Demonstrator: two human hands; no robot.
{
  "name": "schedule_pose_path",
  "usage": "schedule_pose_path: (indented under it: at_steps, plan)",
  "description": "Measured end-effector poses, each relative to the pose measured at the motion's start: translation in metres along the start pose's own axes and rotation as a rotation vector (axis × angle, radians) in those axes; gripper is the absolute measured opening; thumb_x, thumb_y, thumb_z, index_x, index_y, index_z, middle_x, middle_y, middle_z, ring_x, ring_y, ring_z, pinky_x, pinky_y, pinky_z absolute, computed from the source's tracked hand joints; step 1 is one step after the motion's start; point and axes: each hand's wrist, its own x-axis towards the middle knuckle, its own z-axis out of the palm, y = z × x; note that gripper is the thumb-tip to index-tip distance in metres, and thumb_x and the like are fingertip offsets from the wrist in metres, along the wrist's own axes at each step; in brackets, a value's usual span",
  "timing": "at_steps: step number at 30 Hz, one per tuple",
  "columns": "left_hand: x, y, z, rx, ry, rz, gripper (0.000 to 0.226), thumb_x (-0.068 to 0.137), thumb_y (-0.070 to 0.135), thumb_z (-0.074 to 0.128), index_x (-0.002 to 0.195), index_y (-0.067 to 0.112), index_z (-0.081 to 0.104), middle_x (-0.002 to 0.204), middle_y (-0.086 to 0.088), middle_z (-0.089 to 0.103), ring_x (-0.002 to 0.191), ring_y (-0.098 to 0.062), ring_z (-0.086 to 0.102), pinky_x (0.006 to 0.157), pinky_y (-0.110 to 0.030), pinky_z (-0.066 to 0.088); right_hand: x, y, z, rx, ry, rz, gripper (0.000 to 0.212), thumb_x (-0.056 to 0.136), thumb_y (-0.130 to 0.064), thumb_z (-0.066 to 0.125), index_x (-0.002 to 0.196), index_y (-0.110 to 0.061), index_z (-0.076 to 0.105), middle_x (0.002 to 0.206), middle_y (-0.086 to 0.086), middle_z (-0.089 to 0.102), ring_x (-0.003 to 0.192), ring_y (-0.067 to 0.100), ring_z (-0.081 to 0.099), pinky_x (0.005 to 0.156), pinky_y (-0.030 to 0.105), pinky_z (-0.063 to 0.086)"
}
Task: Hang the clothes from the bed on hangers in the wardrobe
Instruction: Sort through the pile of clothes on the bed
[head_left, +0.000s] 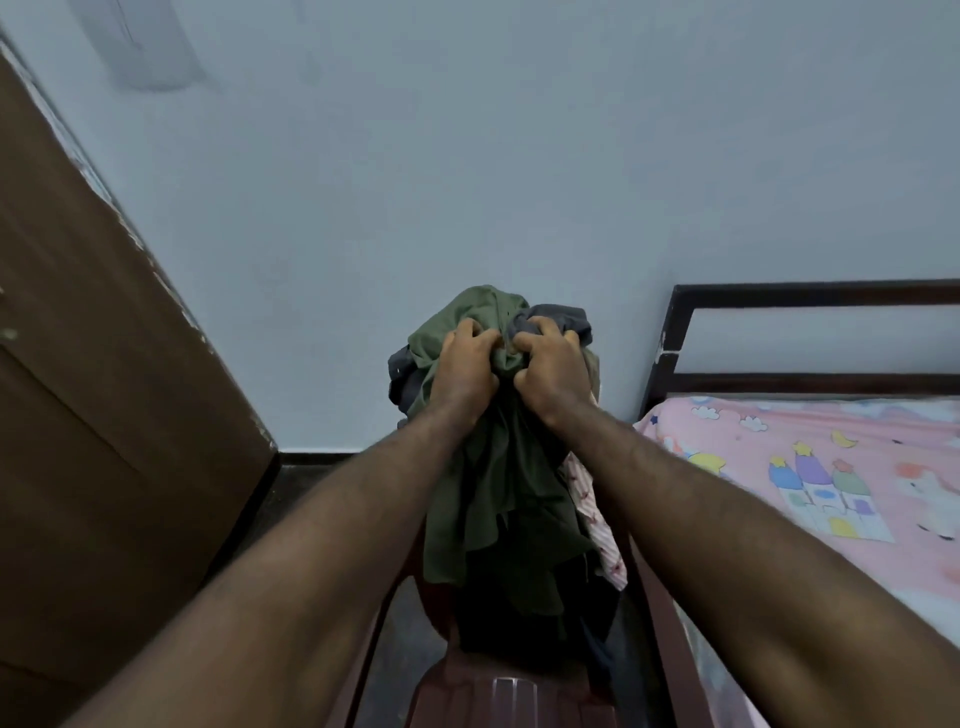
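Both hands, the left hand (464, 367) and the right hand (549, 367), grip a bunch of clothes (498, 467) above a chair (511, 699), beside the bed (831, 457).

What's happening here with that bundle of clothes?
A person grips a bundle of clothes with both hands: the left hand and right hand clutch the green garment on top, with a grey garment and a pink striped garment bunched in. The bundle is over a dark red chair, beside the bed with the pink sheet. No hanger is in view.
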Motion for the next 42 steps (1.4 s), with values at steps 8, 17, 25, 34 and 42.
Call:
schedule_pose_path:
  at_steps: [8, 17, 25, 34, 42]
  plan:
    - [-0.043, 0.045, -0.091, -0.068, 0.114, 0.197, 0.033, 0.072, -0.007, 0.052, 0.099, 0.009, 0.064, 0.104, -0.009, 0.049, 0.094, -0.028, 0.049, 0.075, -0.031, 0.041, -0.061, -0.062, -0.099, -0.104, 0.158, -0.053, 0.040, 0.079, -0.001, 0.053, 0.108, -0.024, 0.069, 0.138, -0.003, 0.049, 0.115, 0.031, 0.044, 0.077, 0.027, 0.032]
    - [-0.154, 0.078, -0.131, -0.202, 0.157, 0.327, 0.034, 0.075, -0.005, 0.054, 0.103, 0.012, 0.065, 0.105, -0.007, 0.049, 0.096, -0.025, 0.049, 0.081, -0.034, 0.046, -0.182, -0.095, -0.150, -0.236, 0.249, -0.023, 0.038, 0.079, -0.001, 0.053, 0.104, -0.024, 0.069, 0.134, -0.004, 0.050, 0.111, 0.030, 0.044, 0.073, 0.031, 0.036]
    - [-0.259, 0.141, -0.092, -0.270, -0.042, 0.440, 0.037, 0.075, -0.002, 0.054, 0.106, 0.014, 0.064, 0.111, -0.009, 0.051, 0.101, -0.027, 0.050, 0.087, -0.036, 0.046, -0.313, -0.040, -0.173, -0.248, 0.238, 0.192, 0.038, 0.070, -0.006, 0.053, 0.097, -0.028, 0.067, 0.126, -0.002, 0.052, 0.102, 0.030, 0.044, 0.079, 0.044, 0.052]
    - [-0.345, 0.259, -0.040, -0.350, -0.208, 0.657, 0.038, 0.074, 0.000, 0.055, 0.108, 0.014, 0.065, 0.112, -0.010, 0.051, 0.101, -0.029, 0.052, 0.090, -0.041, 0.047, -0.446, 0.038, -0.241, -0.291, 0.322, 0.457, 0.039, 0.064, -0.014, 0.045, 0.095, -0.034, 0.060, 0.126, -0.008, 0.049, 0.103, 0.028, 0.043, 0.077, 0.047, 0.053]
    - [-0.446, 0.421, 0.002, -0.441, -0.331, 0.877, 0.036, 0.067, -0.002, 0.056, 0.100, 0.010, 0.064, 0.106, -0.014, 0.051, 0.091, -0.035, 0.054, 0.082, -0.043, 0.048, -0.591, 0.108, -0.348, -0.398, 0.436, 0.681, 0.039, 0.066, -0.011, 0.048, 0.096, -0.031, 0.063, 0.133, -0.007, 0.048, 0.106, 0.032, 0.044, 0.083, 0.047, 0.052]
